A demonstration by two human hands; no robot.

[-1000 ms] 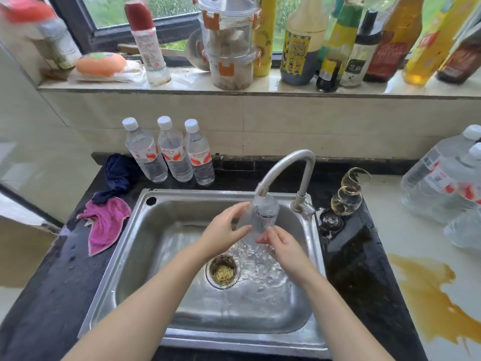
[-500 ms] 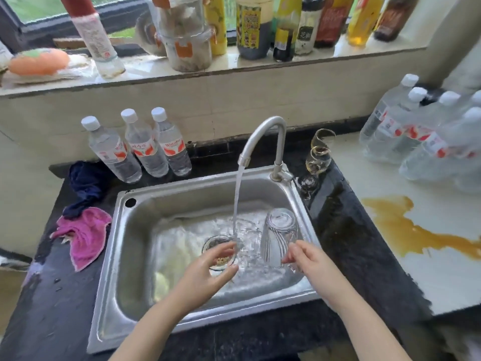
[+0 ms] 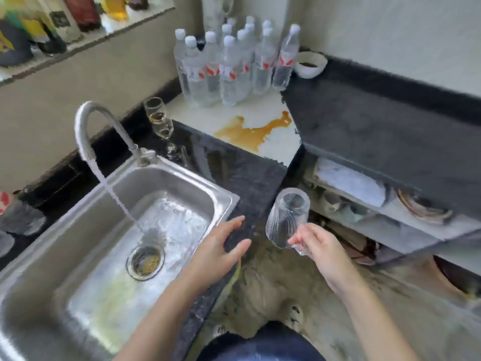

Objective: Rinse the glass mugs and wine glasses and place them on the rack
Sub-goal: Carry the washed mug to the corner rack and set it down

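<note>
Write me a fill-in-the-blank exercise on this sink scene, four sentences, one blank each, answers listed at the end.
1. The right hand holds a glass mug turned ____ down.
2. Water runs from the faucet into the ____.
3. The left hand is open and holds ____.
4. Two wine glasses stand on the counter beside the ____.

Missing words: upside; sink; nothing; faucet
</note>
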